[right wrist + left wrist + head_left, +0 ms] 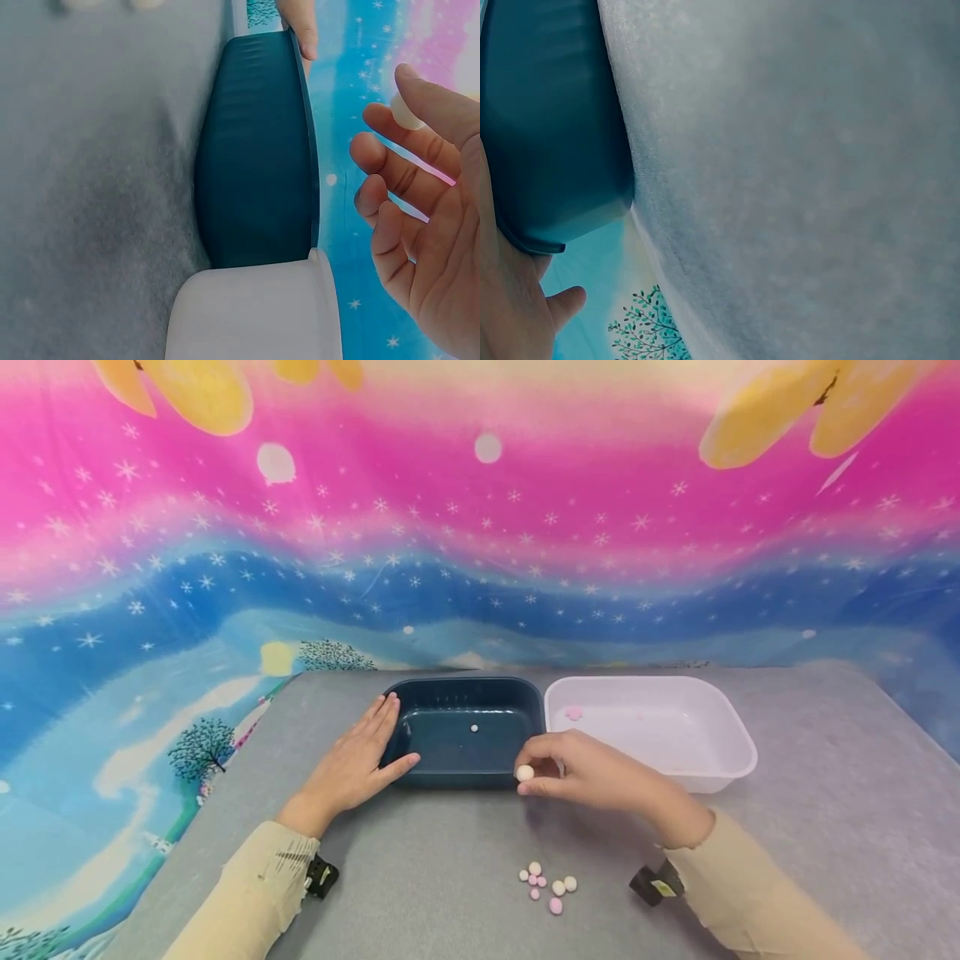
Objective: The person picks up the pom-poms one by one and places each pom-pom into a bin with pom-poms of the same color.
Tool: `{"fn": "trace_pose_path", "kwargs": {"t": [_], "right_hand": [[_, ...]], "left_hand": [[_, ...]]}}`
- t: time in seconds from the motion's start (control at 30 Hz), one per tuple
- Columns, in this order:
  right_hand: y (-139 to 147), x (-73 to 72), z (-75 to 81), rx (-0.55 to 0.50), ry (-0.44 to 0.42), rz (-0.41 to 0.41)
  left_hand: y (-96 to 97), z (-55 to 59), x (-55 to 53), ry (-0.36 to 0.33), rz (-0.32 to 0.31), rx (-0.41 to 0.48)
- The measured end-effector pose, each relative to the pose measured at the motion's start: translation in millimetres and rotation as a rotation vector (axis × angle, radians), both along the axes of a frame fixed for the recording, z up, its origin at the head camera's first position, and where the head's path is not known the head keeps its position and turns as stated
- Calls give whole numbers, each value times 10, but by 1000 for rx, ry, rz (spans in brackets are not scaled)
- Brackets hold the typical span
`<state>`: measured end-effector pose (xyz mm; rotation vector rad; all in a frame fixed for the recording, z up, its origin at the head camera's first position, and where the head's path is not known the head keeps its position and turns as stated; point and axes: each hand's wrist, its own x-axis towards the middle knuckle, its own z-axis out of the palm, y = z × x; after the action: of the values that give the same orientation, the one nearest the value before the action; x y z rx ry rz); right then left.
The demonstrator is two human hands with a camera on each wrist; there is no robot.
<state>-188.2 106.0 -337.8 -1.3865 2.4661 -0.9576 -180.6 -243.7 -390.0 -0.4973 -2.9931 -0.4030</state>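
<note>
My right hand (pixel 588 770) pinches a small cream-white ball (pixel 525 772) between thumb and index finger, held over the front right corner of a dark teal basin (pixel 450 750). In the right wrist view the same ball shows at the fingertips, with the other fingers loosely bent and apart. My left hand (pixel 347 770) rests on the basin's left rim, fingers straight along the edge and thumb reaching over the front left corner. Inside the teal basin lies one tiny white ball (pixel 474 728).
A white basin (pixel 660 735) stands against the teal one on its right, with a pink piece (pixel 573 713) inside. Several cream and pink balls (pixel 556 906) lie in a loose group on the grey cloth (pixel 420 877) in front. A patterned curtain (pixel 450 568) hangs behind the table.
</note>
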Motion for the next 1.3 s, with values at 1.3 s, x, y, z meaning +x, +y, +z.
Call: {"fn": "trace_pose_path", "kwargs": {"t": [1.3], "right_hand": [[-110,-449,124,16,-23,-89]], "left_hand": [[-2,15,-13,-9,-5,12]]}}
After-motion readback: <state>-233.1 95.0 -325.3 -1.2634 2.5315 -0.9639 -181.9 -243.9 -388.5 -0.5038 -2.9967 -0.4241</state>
